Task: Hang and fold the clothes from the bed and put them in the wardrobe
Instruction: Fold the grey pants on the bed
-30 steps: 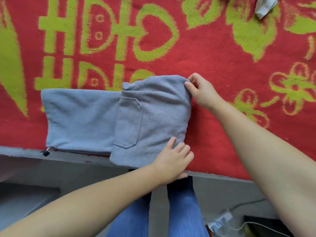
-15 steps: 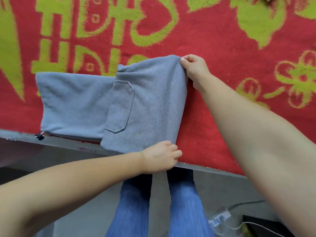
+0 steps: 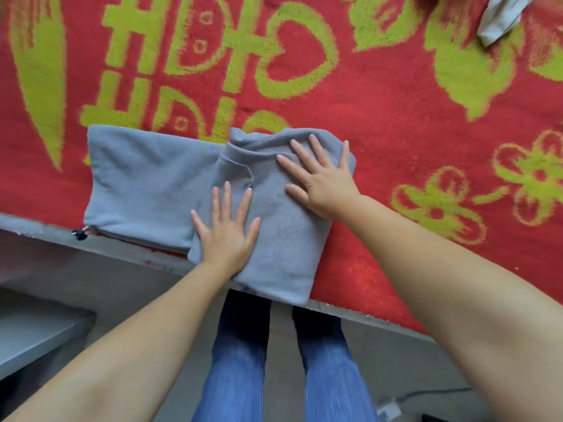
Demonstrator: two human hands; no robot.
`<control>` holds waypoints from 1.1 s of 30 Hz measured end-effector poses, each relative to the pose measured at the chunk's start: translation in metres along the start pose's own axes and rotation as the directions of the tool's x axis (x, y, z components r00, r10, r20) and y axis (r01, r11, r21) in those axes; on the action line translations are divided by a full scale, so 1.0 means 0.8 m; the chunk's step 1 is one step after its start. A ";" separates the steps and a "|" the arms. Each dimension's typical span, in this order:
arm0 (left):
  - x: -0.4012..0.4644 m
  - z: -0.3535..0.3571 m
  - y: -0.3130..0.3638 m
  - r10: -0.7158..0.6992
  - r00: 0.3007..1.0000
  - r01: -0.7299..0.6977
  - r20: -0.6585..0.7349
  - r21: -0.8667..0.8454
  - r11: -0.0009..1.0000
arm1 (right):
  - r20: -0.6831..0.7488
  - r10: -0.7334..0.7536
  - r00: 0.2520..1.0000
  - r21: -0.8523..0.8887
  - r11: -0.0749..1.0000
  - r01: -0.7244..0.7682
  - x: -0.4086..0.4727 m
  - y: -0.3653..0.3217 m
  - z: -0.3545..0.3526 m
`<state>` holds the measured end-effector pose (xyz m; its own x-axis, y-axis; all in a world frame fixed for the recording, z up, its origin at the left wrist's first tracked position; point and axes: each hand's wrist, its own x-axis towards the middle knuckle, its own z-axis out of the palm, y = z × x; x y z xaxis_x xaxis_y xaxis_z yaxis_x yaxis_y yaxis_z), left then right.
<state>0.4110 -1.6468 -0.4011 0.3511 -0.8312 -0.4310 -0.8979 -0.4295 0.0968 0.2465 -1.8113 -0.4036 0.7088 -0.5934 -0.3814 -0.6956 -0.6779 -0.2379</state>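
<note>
A grey pair of trousers (image 3: 146, 184) lies partly folded at the near edge of the bed, its right half doubled over the left so a back pocket faces up. My left hand (image 3: 227, 229) presses flat on the folded layer near the bed's edge, fingers spread. My right hand (image 3: 323, 178) presses flat on the far right part of the same layer, fingers spread too. A dark drawstring tip hangs at the garment's near left corner.
The bed is covered by a red blanket (image 3: 396, 117) with yellow-green patterns. A light grey cloth (image 3: 499, 16) lies at the far right. My legs in blue jeans (image 3: 237, 360) stand against the bed edge. A white plug and cable (image 3: 390, 406) lie on the floor.
Both hands let go of the folded layer's right corners and now lie flat on top of it. The fold has settled onto the lower layer.
</note>
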 end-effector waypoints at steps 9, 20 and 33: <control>-0.009 -0.015 0.012 -0.079 0.990 0.106 0.116 -0.251 0.962 | 0.254 0.629 0.735 0.878 0.169 -0.447 -0.078 0.014 -0.014; 0.026 -0.097 -0.090 0.094 0.939 0.293 0.332 -0.911 0.292 | 0.507 -0.014 0.862 0.792 -0.386 -0.472 -0.037 -0.107 -0.114; -0.014 -0.093 -0.337 -0.510 0.596 0.324 0.620 -0.767 -0.554 | 0.656 -0.322 0.683 0.641 0.716 -0.278 0.156 -0.353 -0.140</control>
<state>0.6691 -1.5481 -0.3558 0.5026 -0.0575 -0.8626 0.8149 -0.3019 0.4948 0.5444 -1.7431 -0.2839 0.6310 0.0974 -0.7697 -0.7700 -0.0420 -0.6366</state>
